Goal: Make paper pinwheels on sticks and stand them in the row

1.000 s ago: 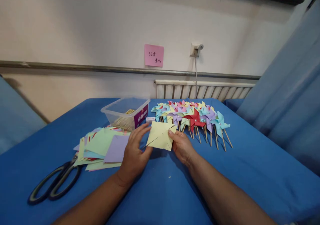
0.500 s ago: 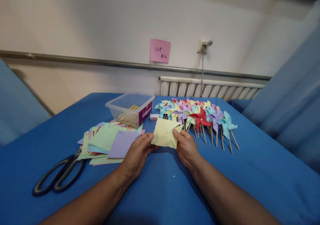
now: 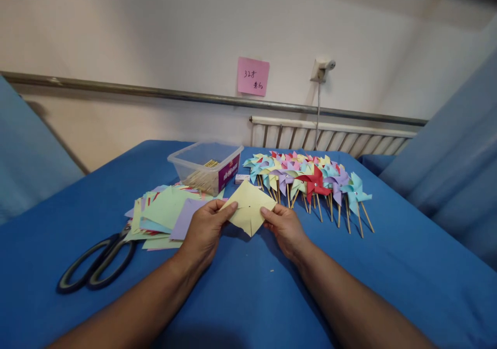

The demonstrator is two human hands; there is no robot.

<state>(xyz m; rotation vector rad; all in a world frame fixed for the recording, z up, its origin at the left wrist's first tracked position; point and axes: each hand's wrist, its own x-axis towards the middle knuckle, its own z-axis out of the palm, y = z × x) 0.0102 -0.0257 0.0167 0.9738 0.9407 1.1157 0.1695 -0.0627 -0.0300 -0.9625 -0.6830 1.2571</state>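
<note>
A square of yellow paper [image 3: 249, 215] with slits running in from its corners and a small dark hole at its middle is held above the table, turned like a diamond. My left hand [image 3: 207, 227] pinches its left corner between thumb and fingers. On the opposite corner, my right hand [image 3: 285, 227] has the same sort of pinch. Just left of my left hand lies a loose stack of coloured paper squares [image 3: 166, 212], green and purple ones on top. Large dark-handled scissors [image 3: 99, 261] rest by the stack, their blades partly under the paper.
A clear plastic box [image 3: 205, 170] with wooden sticks [image 3: 202, 178] stands behind the stack, beside a small box [image 3: 242, 178]. Many finished paper pinwheels [image 3: 313, 183] on sticks lie at the back right. Everything sits on a blue-covered table [image 3: 368, 281]; a radiator [image 3: 295, 134] is behind.
The yellow paper has been turned from square-on to a diamond. My left thumb now lies on top of its left corner. My right hand has shifted slightly, and the view has moved a little.
</note>
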